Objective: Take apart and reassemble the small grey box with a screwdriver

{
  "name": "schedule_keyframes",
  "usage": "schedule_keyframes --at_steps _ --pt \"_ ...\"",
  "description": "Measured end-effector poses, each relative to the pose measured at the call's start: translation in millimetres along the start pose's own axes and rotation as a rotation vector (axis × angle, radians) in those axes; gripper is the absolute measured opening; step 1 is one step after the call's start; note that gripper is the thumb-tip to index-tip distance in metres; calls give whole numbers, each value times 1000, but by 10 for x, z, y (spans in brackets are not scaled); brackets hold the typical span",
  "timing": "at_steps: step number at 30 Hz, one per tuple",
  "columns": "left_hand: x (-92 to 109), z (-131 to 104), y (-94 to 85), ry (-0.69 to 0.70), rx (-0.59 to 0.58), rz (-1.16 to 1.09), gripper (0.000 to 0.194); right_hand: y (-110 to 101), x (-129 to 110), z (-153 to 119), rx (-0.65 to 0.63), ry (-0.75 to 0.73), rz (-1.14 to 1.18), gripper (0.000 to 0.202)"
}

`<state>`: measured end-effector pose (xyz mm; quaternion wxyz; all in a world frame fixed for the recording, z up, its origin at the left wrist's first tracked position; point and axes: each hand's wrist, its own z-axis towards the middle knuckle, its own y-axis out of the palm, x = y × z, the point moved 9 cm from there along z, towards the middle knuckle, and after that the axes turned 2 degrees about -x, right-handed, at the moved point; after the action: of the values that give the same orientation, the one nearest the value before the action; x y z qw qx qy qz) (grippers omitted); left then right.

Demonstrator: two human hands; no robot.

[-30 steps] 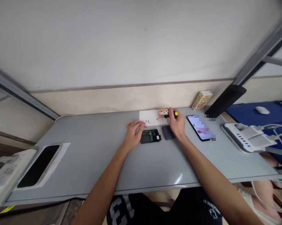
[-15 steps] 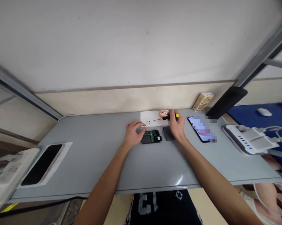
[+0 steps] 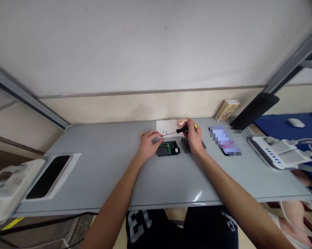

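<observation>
My right hand (image 3: 194, 140) is closed around a screwdriver (image 3: 181, 130) with a black and yellow handle, its shaft pointing left. The shaft's tip is at the thumb and fingers of my left hand (image 3: 148, 145), which are bent together; whatever is between them is too small to make out. Just below the tip, a green circuit board in a dark casing (image 3: 168, 149) lies on the grey table. A dark grey flat piece (image 3: 186, 146) sits partly under my right hand. Several tiny dark screws (image 3: 165, 132) rest on white paper (image 3: 166, 123) behind the board.
An orange cartoon animal face (image 3: 181, 122) is at the paper's right end. To the right are a lit phone (image 3: 224, 141), a small carton (image 3: 226, 110), a black cylinder (image 3: 255, 110) and a power strip (image 3: 264, 152). A dark phone (image 3: 48, 178) lies at the left.
The screwdriver tip has moved left from the screws on the paper to my left fingers. My left thumb and fingers have come around the tip. The camera view has shifted slightly.
</observation>
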<state>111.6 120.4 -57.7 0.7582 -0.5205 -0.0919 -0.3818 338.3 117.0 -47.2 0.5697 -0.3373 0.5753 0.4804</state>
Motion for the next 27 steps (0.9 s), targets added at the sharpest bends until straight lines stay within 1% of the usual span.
schedule_keyframes --at_steps 4,10,20,24,27 --pt "24 5 -15 20 11 -4 6 -5 7 10 4 12 31 52" --pt "39 7 -13 27 21 -5 6 15 -10 16 -22 -15 -2 55" --pt "89 2 -56 14 1 52 11 30 28 20 -45 -10 -61 55" --pt "124 -5 -80 30 12 60 11 38 11 14 -50 -26 -74 55" --pt "135 -11 -78 38 -1 66 12 31 28 11 -43 -9 -74 55"
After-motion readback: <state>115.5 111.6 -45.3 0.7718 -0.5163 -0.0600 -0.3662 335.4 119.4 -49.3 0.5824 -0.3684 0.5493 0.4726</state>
